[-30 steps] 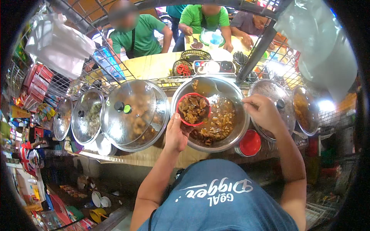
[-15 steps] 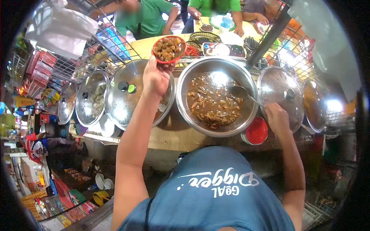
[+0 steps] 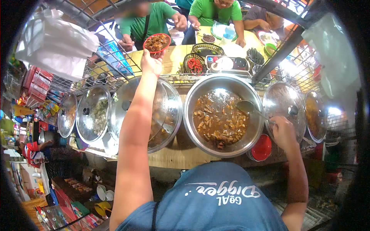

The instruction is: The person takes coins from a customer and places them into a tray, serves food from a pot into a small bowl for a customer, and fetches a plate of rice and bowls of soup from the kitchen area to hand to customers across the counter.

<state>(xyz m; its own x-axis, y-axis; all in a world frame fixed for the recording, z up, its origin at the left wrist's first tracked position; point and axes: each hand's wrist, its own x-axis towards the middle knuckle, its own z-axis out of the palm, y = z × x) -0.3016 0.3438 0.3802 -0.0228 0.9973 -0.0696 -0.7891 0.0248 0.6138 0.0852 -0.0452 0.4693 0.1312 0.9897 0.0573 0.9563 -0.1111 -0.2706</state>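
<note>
My left hand [image 3: 152,66] holds up a red-rimmed bowl [image 3: 157,43] of brown stew, toward ten o'clock from the open pot [image 3: 192,134]. My right hand [image 3: 284,133] grips a ladle [image 3: 245,106], its head at two o'clock inside that pot. Around it sit red bowls [image 3: 261,148] at four, a lidded pot [image 3: 285,111] at three, and a chili basket [image 3: 194,64] at eleven.

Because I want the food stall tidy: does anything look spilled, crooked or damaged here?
Nothing clearly stands out: the left hand holds the filled red bowl, the right hand holds the ladle in the open pot, and no spill shows.
</note>
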